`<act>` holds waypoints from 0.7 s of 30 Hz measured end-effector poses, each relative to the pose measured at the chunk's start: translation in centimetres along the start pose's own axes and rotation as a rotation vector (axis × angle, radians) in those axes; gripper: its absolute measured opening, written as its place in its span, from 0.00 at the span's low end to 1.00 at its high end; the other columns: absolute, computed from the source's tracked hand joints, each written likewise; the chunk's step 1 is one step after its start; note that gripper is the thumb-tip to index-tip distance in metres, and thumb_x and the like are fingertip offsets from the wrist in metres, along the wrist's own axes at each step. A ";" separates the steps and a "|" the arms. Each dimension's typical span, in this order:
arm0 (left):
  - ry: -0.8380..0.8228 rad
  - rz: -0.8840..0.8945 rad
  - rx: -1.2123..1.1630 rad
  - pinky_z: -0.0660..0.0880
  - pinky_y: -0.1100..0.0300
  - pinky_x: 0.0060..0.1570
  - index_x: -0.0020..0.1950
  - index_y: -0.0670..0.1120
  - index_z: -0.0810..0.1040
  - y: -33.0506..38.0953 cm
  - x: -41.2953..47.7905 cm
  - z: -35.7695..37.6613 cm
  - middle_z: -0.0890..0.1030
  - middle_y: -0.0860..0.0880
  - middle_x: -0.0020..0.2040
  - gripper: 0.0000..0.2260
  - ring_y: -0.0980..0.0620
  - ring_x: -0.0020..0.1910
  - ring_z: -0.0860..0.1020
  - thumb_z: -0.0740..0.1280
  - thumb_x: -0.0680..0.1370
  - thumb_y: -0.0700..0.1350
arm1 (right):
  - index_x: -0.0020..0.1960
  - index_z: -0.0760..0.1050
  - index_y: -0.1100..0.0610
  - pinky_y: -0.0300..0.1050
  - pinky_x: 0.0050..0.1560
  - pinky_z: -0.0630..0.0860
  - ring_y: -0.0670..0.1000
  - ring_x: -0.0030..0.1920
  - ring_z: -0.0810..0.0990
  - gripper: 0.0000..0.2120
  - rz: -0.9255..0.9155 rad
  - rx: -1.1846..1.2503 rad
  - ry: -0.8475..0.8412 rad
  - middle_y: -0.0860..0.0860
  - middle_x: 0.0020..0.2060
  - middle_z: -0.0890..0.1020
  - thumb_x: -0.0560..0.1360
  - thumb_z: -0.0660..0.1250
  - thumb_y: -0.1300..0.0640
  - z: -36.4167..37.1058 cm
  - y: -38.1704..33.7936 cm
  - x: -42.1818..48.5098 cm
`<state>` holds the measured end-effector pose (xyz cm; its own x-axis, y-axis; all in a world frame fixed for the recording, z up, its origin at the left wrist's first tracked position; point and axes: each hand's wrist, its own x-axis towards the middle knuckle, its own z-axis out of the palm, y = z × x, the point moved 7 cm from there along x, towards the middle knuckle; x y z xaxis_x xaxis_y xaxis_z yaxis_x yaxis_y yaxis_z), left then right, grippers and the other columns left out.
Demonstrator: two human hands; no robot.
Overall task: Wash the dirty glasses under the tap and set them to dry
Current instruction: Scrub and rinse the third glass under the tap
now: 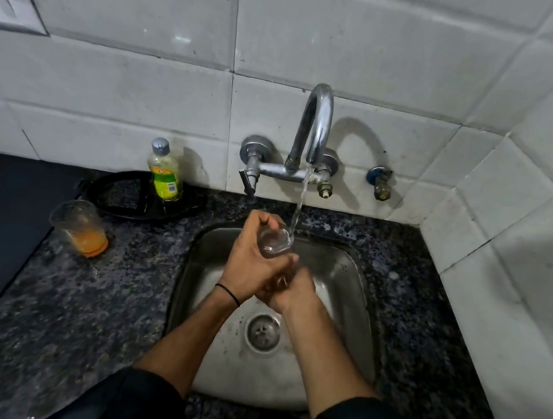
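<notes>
Glass (275, 241) tilts over the sink's (357, 287) back edge, its long axis rising toward the tap (316, 127), mouth catching the stream. Left hand (250, 258) wraps it; right hand (291, 292), blurred beneath, grip unclear. Second glass (78, 225) on the worktop (84, 308), left of the sink, holds orange dregs.
</notes>
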<state>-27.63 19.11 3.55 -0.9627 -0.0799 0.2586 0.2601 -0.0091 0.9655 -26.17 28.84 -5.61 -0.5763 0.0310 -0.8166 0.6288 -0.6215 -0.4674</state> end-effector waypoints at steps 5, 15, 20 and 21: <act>0.229 -0.228 -0.248 0.79 0.55 0.51 0.59 0.41 0.73 -1.7 0.2 -1.4 0.81 0.49 0.49 0.22 0.55 0.47 0.80 0.76 0.69 0.32 | 0.54 0.80 0.57 0.46 0.44 0.77 0.54 0.45 0.82 0.17 -0.211 -0.072 -0.053 0.56 0.47 0.84 0.79 0.61 0.46 0.8 -1.9 -1.5; 0.272 -0.850 -0.877 0.80 0.59 0.37 0.51 0.41 0.78 -8.8 0.0 -0.1 0.82 0.44 0.41 0.14 0.48 0.37 0.81 0.58 0.82 0.50 | 0.58 0.79 0.51 0.50 0.65 0.59 0.46 0.55 0.73 0.14 -1.717 -1.461 -0.062 0.45 0.51 0.79 0.74 0.63 0.54 3.4 -2.7 -10.7; 0.086 -0.961 -0.774 0.78 0.60 0.33 0.46 0.41 0.80 -7.8 -2.3 1.9 0.83 0.44 0.36 0.15 0.49 0.33 0.82 0.57 0.83 0.47 | 0.57 0.77 0.52 0.54 0.66 0.57 0.53 0.61 0.76 0.11 -1.199 -2.187 -0.334 0.52 0.57 0.81 0.80 0.61 0.50 4.3 -3.8 -8.6; 0.062 -1.005 -0.719 0.75 0.62 0.30 0.45 0.42 0.79 -7.6 -2.9 2.2 0.82 0.45 0.34 0.15 0.49 0.29 0.80 0.57 0.83 0.48 | 0.55 0.76 0.52 0.56 0.68 0.55 0.53 0.62 0.76 0.10 -1.080 -2.316 -0.360 0.52 0.57 0.81 0.80 0.61 0.49 4.3 -4.2 -8.5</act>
<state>-26.99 21.57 -4.51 -0.7588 0.2322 -0.6085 -0.5913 -0.6371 0.4943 -26.15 27.84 4.70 -0.7647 -0.5865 -0.2670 -0.5785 0.8073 -0.1166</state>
